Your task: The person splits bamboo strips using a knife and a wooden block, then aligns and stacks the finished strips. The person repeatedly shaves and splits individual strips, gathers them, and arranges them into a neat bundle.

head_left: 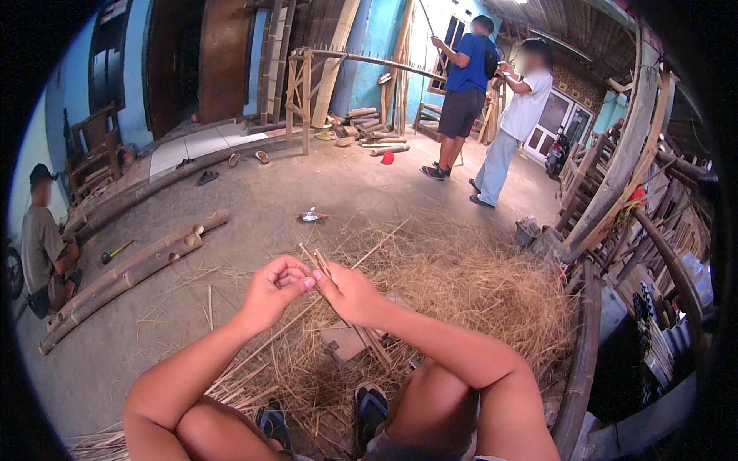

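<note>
My right hand (350,296) is closed around a few thin bamboo sticks (375,347). Their upper ends poke out above the fist, and the lower ends slant down between my knees. Beside it, my left hand (273,290) is pinched, thumb and fingertips meeting the right thumb at the sticks. Whatever the left fingers grip is too small to tell. Below the hands, a wooden block (340,343) lies among a wide heap of pale bamboo shavings (492,288).
Long bamboo poles (127,269) lie at left, near a seated person (42,238). Two people (465,73) stand at the back beside a bamboo rack (304,100). A small foil packet (311,216) and a red cup (387,158) are on the floor. A bamboo railing (580,361) runs along the right.
</note>
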Demonstrator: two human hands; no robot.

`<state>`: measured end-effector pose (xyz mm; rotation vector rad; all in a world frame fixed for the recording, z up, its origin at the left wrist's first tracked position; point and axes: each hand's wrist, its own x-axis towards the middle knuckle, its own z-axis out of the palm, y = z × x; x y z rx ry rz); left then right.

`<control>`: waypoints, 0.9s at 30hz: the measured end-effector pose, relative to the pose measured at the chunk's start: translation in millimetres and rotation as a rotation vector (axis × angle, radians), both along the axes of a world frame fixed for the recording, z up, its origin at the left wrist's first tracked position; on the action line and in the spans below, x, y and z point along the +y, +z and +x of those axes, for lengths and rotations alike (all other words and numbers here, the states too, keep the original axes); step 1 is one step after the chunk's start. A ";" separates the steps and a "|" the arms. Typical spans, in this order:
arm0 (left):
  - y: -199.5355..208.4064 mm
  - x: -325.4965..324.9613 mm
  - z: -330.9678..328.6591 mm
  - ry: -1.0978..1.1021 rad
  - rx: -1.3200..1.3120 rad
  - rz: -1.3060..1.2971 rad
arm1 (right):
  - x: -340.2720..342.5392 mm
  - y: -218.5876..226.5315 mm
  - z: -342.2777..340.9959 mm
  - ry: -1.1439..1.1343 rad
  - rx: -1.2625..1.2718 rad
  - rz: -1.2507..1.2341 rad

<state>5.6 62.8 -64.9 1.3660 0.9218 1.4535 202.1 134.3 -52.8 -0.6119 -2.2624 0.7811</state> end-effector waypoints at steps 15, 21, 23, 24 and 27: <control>-0.2 -0.4 0.6 -0.118 -0.125 -0.172 | -6.1 -1.3 -4.1 0.039 0.050 -0.160; 2.1 -3.6 2.8 -0.223 -0.146 -0.157 | -4.6 -0.1 -6.0 0.112 0.076 -0.251; 2.9 -4.7 7.0 -0.237 -0.252 -0.159 | -4.8 -1.5 -8.5 0.080 0.088 -0.155; 2.9 -4.7 9.4 -0.203 -0.212 -0.147 | -5.1 -2.5 -10.1 0.132 0.111 -0.215; 0.3 -2.8 16.3 -0.107 -0.199 -0.137 | -6.8 -5.7 -13.8 0.223 0.158 -0.332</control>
